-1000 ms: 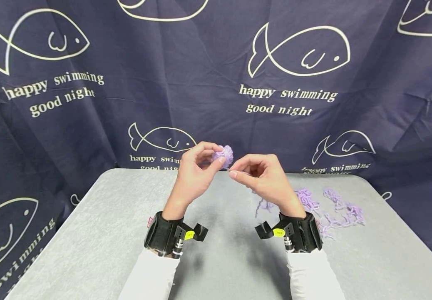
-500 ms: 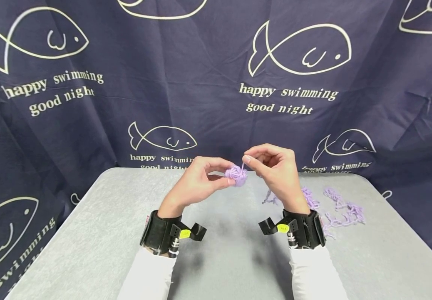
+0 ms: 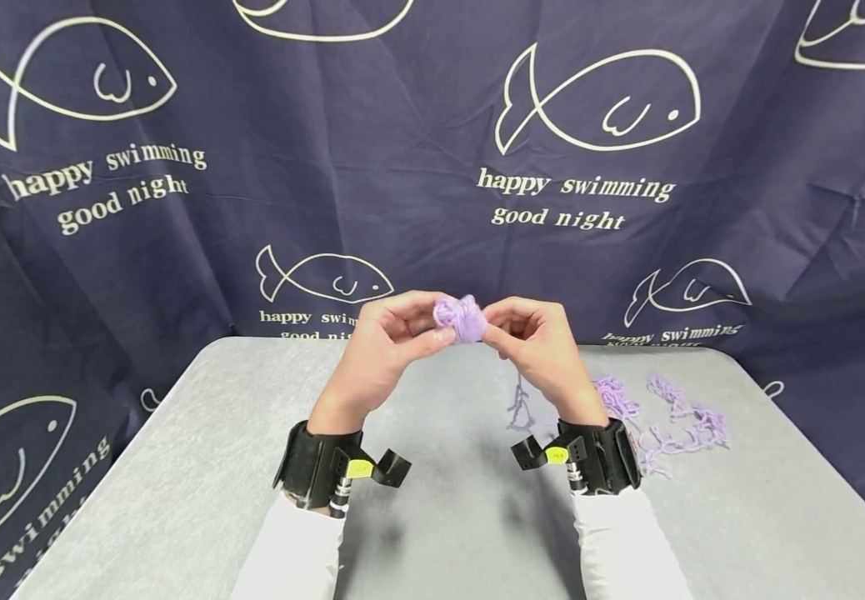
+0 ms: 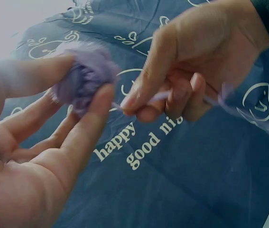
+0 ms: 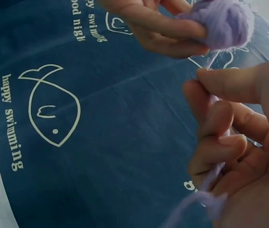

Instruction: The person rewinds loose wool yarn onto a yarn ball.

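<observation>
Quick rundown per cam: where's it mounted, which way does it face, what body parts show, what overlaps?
Head: worn on the head, faces forward and down over the grey table; shows both forearms, wrist straps, left hand and right hand.
Left wrist: on the left wrist, looks along the left hand toward the fish-print cloth; the right hand shows too.
Right wrist: on the right wrist, looks past the right hand at the same cloth.
Shared: all three see the purple yarn ball and both hands.

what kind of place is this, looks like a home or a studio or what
Probably a staged recording setup rather than a lived-in room: a grey table backed by a draped fish-print cloth, with loose purple yarn on it.
</observation>
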The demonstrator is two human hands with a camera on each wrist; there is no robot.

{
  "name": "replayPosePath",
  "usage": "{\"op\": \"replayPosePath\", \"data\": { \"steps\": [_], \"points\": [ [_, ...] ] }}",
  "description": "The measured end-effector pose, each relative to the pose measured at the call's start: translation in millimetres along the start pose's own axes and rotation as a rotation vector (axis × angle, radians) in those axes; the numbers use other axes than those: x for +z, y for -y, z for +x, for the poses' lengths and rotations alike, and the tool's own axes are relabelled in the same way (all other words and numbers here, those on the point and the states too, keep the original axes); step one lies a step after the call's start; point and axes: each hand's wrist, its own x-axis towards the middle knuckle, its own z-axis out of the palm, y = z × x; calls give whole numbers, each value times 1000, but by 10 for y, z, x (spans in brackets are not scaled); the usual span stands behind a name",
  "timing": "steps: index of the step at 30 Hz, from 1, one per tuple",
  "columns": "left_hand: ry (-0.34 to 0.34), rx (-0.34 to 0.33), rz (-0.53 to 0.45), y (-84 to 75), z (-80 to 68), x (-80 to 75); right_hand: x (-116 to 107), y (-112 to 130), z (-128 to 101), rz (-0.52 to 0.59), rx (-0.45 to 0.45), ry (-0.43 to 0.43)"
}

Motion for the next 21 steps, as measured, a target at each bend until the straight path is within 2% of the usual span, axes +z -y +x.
{"op": "replayPosePath", "data": {
  "steps": [4, 7, 11, 16, 18, 21],
  "points": [
    [-105, 8, -163, 6, 16, 1, 38, 3, -4, -23, 8, 72],
    [-156, -20, -187, -3, 29, 5, 59, 29, -10, -36, -5, 126],
    [-201, -80, -110, -25, 45, 12, 65, 70, -21, -54, -24, 171],
    [-285, -164, -48, -32, 51, 6, 65, 100, -33, -72, -39, 185],
    [-320, -176, -19, -16, 51, -7, 69, 107, -34, -67, -49, 177],
    [-340, -156, 101, 12, 45, -14, 75, 113, -38, -46, -70, 145]
  ]
}}
